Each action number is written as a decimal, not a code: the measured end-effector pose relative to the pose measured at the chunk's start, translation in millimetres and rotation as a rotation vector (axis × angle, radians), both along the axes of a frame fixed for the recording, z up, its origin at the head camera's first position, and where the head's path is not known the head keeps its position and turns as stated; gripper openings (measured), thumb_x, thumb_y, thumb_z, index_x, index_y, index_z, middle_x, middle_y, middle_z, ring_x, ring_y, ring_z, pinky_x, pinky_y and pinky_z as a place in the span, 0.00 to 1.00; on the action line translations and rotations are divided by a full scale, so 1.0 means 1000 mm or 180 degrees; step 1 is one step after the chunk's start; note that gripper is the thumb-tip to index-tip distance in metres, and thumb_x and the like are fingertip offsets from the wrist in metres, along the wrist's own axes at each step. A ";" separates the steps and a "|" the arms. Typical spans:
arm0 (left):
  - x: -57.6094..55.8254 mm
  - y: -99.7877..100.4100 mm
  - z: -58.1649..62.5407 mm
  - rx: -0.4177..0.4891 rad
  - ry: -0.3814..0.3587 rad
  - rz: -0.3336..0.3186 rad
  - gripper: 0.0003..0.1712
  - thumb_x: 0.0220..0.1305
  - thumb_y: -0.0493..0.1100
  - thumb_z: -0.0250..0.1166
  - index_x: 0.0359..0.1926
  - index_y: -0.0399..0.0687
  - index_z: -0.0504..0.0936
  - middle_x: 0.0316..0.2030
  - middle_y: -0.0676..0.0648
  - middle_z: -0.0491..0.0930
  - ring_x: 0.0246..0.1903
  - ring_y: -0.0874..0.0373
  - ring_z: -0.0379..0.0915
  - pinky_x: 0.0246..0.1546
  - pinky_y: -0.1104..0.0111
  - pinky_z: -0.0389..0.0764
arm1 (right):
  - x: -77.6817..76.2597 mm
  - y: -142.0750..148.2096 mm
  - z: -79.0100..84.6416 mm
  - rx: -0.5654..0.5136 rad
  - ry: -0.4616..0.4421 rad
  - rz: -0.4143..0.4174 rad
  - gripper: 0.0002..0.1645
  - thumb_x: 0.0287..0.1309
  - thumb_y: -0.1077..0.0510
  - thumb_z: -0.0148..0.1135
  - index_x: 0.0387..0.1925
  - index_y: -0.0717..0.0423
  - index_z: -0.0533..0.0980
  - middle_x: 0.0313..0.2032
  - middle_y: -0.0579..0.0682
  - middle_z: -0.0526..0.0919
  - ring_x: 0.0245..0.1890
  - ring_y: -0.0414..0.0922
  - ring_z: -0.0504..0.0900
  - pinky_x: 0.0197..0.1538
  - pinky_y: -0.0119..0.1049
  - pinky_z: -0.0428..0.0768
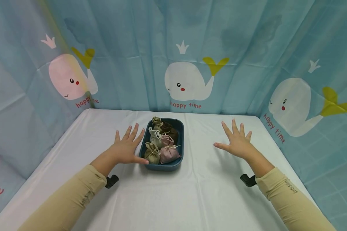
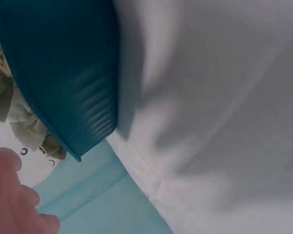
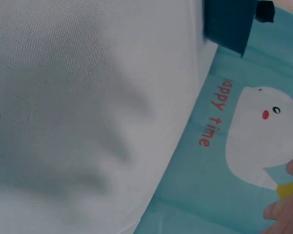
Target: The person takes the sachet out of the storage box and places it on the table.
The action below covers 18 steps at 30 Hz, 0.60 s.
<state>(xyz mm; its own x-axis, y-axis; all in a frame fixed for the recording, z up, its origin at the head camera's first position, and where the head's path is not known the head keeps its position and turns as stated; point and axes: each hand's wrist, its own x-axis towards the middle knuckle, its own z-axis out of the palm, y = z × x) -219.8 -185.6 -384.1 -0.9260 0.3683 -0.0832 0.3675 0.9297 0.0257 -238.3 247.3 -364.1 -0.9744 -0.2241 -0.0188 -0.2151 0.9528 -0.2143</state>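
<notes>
A dark blue plastic bin (image 1: 162, 167) stands on the white-covered table, holding several small drawstring pouches. At its near end are a green pouch (image 1: 152, 154) and a pink pouch (image 1: 169, 154). Behind them lie a pale grey pouch (image 1: 155, 137), another pink pouch (image 1: 166, 140), dark brown cloth (image 1: 172, 132) and an olive pouch (image 1: 157, 123). My left hand (image 1: 125, 149) is spread at the bin's left side, its thumb overlapping the near left corner; contact cannot be told. To the right of the bin, my right hand (image 1: 237, 142) hovers with fingers spread, holding nothing.
A white cloth (image 1: 159, 199) covers the table. Light blue curtains (image 1: 127, 83) with whale prints surround its back and sides. Black wrist-worn pieces show below the left wrist (image 1: 112, 181) and the right wrist (image 1: 248, 180).
</notes>
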 end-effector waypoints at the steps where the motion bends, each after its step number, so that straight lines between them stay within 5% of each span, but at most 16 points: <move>1: 0.000 0.001 -0.001 0.0009 -0.0006 -0.0009 0.73 0.32 0.87 0.49 0.72 0.54 0.32 0.69 0.42 0.21 0.67 0.39 0.20 0.52 0.33 0.22 | 0.000 0.000 0.000 0.0005 0.0011 -0.0005 0.63 0.43 0.18 0.44 0.71 0.41 0.33 0.69 0.62 0.25 0.64 0.67 0.21 0.52 0.73 0.27; 18: 0.002 0.012 -0.010 0.0194 -0.0172 -0.0171 0.78 0.30 0.88 0.48 0.71 0.42 0.34 0.70 0.42 0.24 0.69 0.44 0.26 0.58 0.36 0.32 | -0.001 -0.003 -0.002 -0.0013 0.0002 0.0057 0.64 0.41 0.17 0.44 0.72 0.42 0.35 0.69 0.62 0.26 0.64 0.67 0.22 0.52 0.74 0.28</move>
